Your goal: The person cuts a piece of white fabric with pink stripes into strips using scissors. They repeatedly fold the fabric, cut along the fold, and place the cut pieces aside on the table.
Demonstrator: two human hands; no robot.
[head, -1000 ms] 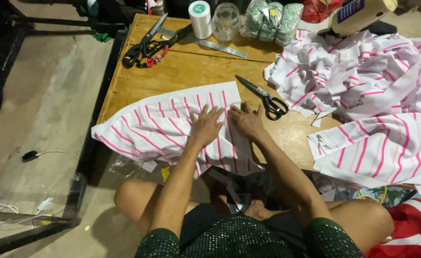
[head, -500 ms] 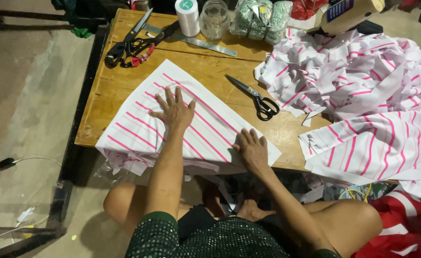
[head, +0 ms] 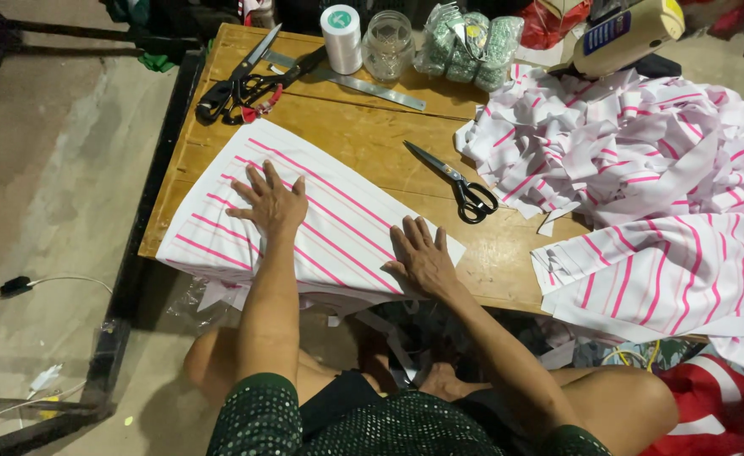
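Table (head: pixel 372 135): I sit on the floor at a low wooden table, so I can lean over it and reach everything.
Big cloth heap (head: pixel 634 143): a big messy pile of white cloth with pink stripes lies on the far right of the table, out of the way of my work.
Striped cloth (head: pixel 338 219): this flat piece, white with pink stripes, lies on the near left part of the table. Its near edge hangs over the table edge toward my knees. It is spread out so it lies smooth.
Cut stack (head: pixel 659 279): flat striped pieces sit on the near right corner, one on top of another, well apart from my piece.
Sewing tool (head: pixel 625 34): a cream machine sits at the far right, partly behind the heap.
Left hand (head: pixel 272 205): I press it flat on the middle of the striped cloth. My fingers are spread wide and grab nothing. It keeps the cloth from sliding.
Right hand (head: pixel 423 253): it is also flat and open, pressing the near right end of the same cloth, close to the table edge.
Small scissors (head: pixel 461 186): black handles, lying just beside the cloth, easy for me to grab.
Big scissors (head: pixel 241 80): at the far left edge, with a metal ruler (head: pixel 363 84) near them.
Thread and jar (head: pixel 342 38): a white spool with a glass jar beside it, at the back.
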